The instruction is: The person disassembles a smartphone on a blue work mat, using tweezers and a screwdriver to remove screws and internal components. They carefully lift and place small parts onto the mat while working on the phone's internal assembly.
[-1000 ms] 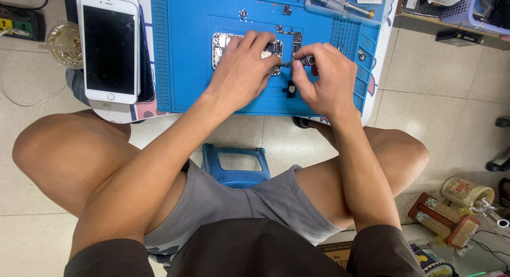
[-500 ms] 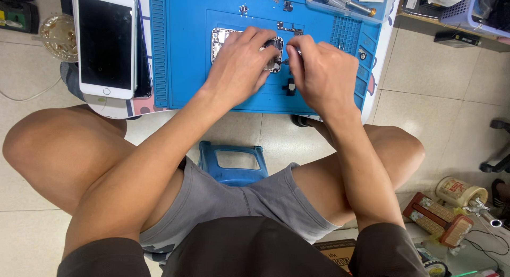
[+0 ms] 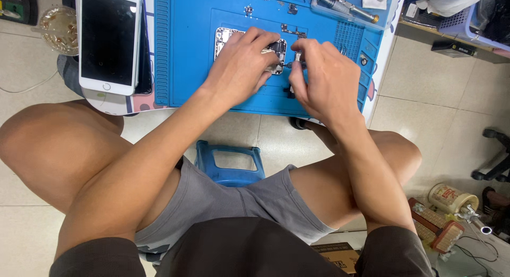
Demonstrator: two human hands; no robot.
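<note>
Over on the blue mat (image 3: pixel 202 53) our left hand (image 3: pixel 239 69) pins the opened phone (image 3: pixel 226 40) while our right hand (image 3: pixel 324 77) pinches what's probably a small screwdriver (image 3: pixel 291 65), so keep it vertical.

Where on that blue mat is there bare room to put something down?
Bare mat lies between the white phone and the opened phone body, and along the near edge below the left hand. It is crowded around the right hand and by the tool tray at the far corner.
</note>
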